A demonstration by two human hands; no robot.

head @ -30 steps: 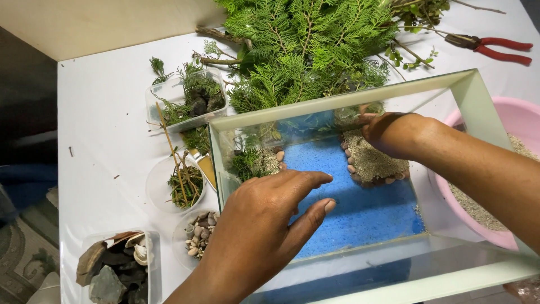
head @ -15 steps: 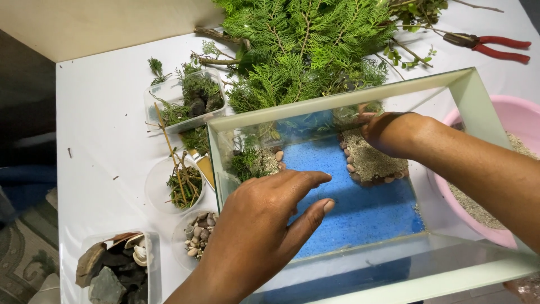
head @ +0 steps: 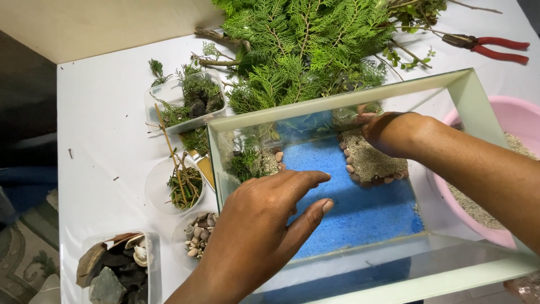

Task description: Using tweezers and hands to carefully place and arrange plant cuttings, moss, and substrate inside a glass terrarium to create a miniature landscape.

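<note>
While both arms are reaching into the glass tank [head: 455,84], which is standing on the white worktop [head: 101,112] toward its right edge, the left hand [head: 264,225] is hovering over the near left part of the tank with the fingers spread apart and extended, gripping nothing. Whether the fingertips are touching the blue sand [head: 360,208] on the tank floor cannot be determined. The right hand [head: 394,132] is resting at the far side of the tank, curled over a patch of beige sand [head: 374,160]; its fingers are bent under and mostly hidden, so their grip cannot be determined. A row of small pebbles [head: 349,166] is bordering the beige patch where it meets the blue sand.

A pink basin [head: 514,121] holding more beige sand is sitting just beside the tank's right wall. Green conifer cuttings [head: 298,39] are lying along the far edge of the worktop, with red-handled pruning shears [head: 492,46] near the far right corner. To the left of the tank, a clear box of moss and twigs [head: 188,101], a round cup of twigs [head: 177,186], a round cup of pebbles [head: 197,233] and a clear box of stones and shells [head: 115,270] are standing in a line running toward the near edge.
</note>
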